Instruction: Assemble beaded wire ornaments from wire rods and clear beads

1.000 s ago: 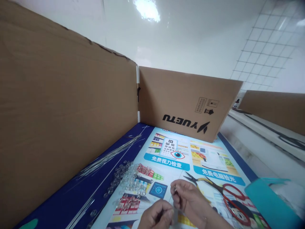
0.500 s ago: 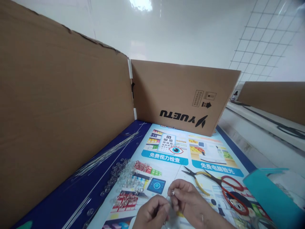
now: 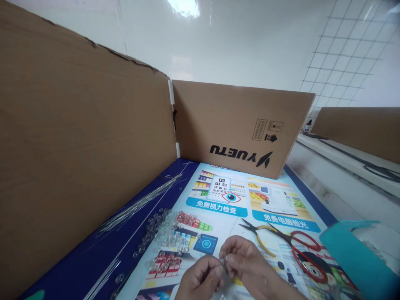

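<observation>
Low in the head view my two hands meet over the printed sheet, fingertips almost touching. Between the thumb and forefinger of my right hand (image 3: 242, 262) is a small clear bead (image 3: 224, 258), partly covered. My left hand (image 3: 203, 277) is closed in a pinch beside it; whatever lies in its fingers is hidden. Left of the hands spreads a pile of clear beads (image 3: 168, 233). Just beyond my right hand lie yellow-handled pliers (image 3: 260, 237) and red-handled scissors (image 3: 303, 252).
Bundles of thin wire (image 3: 140, 204) lie on the dark blue table surface at left. Brown cardboard panels (image 3: 200, 116) stand along the left and back. A teal box (image 3: 359, 254) sits at the right edge. The printed sheet (image 3: 229, 223) covers the middle.
My right fingertips have shifted slightly down and left, closer to my left hand. The bead shows less clearly between them. Pile and tools stay in place.
</observation>
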A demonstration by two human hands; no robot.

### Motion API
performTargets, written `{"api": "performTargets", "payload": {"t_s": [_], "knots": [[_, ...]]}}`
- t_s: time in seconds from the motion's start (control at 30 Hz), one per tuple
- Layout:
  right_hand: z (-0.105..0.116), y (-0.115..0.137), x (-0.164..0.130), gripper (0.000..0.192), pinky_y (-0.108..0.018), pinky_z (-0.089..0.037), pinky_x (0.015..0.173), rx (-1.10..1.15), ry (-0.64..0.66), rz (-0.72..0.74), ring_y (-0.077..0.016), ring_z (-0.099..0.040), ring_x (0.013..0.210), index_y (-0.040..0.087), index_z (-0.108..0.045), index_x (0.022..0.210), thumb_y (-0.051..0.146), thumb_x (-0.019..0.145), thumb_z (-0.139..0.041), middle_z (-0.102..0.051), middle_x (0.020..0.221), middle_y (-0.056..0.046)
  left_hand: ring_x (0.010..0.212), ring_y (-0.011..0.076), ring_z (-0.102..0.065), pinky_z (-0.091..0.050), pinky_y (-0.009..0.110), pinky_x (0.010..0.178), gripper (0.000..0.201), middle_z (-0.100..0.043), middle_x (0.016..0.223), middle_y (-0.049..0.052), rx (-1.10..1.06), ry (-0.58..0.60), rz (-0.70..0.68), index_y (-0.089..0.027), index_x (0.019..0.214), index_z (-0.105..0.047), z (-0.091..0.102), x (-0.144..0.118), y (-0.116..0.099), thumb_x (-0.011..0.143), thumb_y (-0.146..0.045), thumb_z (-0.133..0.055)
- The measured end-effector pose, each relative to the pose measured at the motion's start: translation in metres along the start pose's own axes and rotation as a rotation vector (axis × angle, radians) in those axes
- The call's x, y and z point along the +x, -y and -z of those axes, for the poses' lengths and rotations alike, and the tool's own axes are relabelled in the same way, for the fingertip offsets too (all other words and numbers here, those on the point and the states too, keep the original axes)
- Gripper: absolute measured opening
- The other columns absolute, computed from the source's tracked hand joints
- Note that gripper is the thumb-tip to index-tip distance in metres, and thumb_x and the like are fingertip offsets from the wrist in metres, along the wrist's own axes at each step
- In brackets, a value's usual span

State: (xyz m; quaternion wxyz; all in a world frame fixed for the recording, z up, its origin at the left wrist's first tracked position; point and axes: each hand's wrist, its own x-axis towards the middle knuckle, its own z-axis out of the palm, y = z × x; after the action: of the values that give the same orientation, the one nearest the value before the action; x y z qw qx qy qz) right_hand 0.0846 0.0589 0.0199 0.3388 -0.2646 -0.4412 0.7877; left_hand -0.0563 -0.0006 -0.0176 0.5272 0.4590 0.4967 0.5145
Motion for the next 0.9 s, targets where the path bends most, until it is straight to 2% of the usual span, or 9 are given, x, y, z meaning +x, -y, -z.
{"api": "performTargets", "payload": {"t_s": [0.17,0.27,0.4,0.5,0.6,0.7,0.8,0.9], "knots": [[0.006,-0.005,0.001,0.03,-0.019,-0.037,0.051,-0.16,0.03,0.044,-0.0082,-0.051,0.055,0.014,-0.066,0.082,0.031,0.061,-0.078,-0.059,0.066,-0.001,0.048,0.0085,-0.043,-0.032,0.02,0.048,0.04,-0.057,0.056,-0.002,-0.121,0.008,0.03,-0.017,0.071,-0.053,-0.001,0.0,-0.008,0.066,-0.055,-0.063],[0.007,-0.003,0.002,0.025,-0.022,-0.038,0.053,-0.211,0.024,0.07,-0.0086,-0.051,0.056,0.013,-0.069,0.079,0.033,0.065,-0.074,-0.059,0.07,-0.002,0.048,0.0084,-0.045,-0.031,0.02,0.05,0.04,-0.057,0.056,-0.003,-0.159,0.026,0.042,-0.018,0.074,-0.051,-0.001,-0.001,-0.011,0.064,-0.055,-0.065],[0.005,0.004,0.0,0.019,-0.024,-0.04,0.06,-0.379,0.01,0.181,-0.0121,-0.053,0.067,0.016,-0.072,0.076,0.033,0.068,-0.071,-0.057,0.075,-0.003,0.047,0.0078,-0.041,-0.028,0.02,0.049,0.041,-0.054,0.055,-0.004,-0.185,0.06,0.025,-0.018,0.08,-0.05,0.0,0.001,-0.008,0.068,-0.055,-0.062],[0.002,0.009,-0.003,0.015,-0.025,-0.041,0.065,-0.472,0.016,0.221,-0.0137,-0.053,0.071,0.018,-0.072,0.077,0.031,0.071,-0.07,-0.056,0.077,-0.003,0.051,0.0091,-0.042,-0.029,0.022,0.05,0.04,-0.054,0.058,-0.001,-0.134,0.113,0.003,-0.017,0.076,-0.051,0.001,0.002,-0.002,0.073,-0.056,-0.056],[0.0,0.015,-0.007,0.007,-0.027,-0.041,0.07,-0.529,-0.032,0.267,-0.0142,-0.053,0.075,0.02,-0.071,0.075,0.026,0.073,-0.067,-0.055,0.078,-0.002,0.055,0.0103,-0.042,-0.032,0.023,0.053,0.04,-0.052,0.06,0.0,0.009,0.133,-0.01,-0.015,0.07,-0.054,0.002,0.003,0.004,0.075,-0.055,-0.053],[-0.003,0.019,-0.009,0.004,-0.026,-0.04,0.07,-0.572,-0.08,0.319,-0.0143,-0.052,0.076,0.021,-0.069,0.074,0.024,0.074,-0.066,-0.054,0.079,-0.001,0.061,0.0123,-0.043,-0.034,0.025,0.058,0.038,-0.053,0.067,0.0,0.107,0.106,-0.061,-0.015,0.078,-0.06,0.004,0.004,0.007,0.075,-0.053,-0.053],[-0.006,0.02,-0.01,0.008,-0.026,-0.04,0.066,-0.601,-0.031,0.312,-0.0144,-0.052,0.073,0.02,-0.069,0.073,0.027,0.074,-0.066,-0.053,0.078,-0.002,0.066,0.0137,-0.045,-0.035,0.025,0.062,0.036,-0.054,0.069,0.001,0.047,0.094,-0.098,-0.016,0.077,-0.06,0.004,0.003,0.005,0.077,-0.051,-0.052],[-0.008,0.019,-0.005,0.02,-0.026,-0.04,0.059,-0.527,0.02,0.224,-0.0131,-0.052,0.063,0.017,-0.069,0.078,0.035,0.079,-0.059,-0.057,0.074,-0.004,0.06,0.012,-0.044,-0.035,0.024,0.059,0.035,-0.054,0.064,0.001,-0.061,0.115,-0.08,-0.016,0.072,-0.058,0.003,0.0,-0.001,0.076,-0.05,-0.054]]}}
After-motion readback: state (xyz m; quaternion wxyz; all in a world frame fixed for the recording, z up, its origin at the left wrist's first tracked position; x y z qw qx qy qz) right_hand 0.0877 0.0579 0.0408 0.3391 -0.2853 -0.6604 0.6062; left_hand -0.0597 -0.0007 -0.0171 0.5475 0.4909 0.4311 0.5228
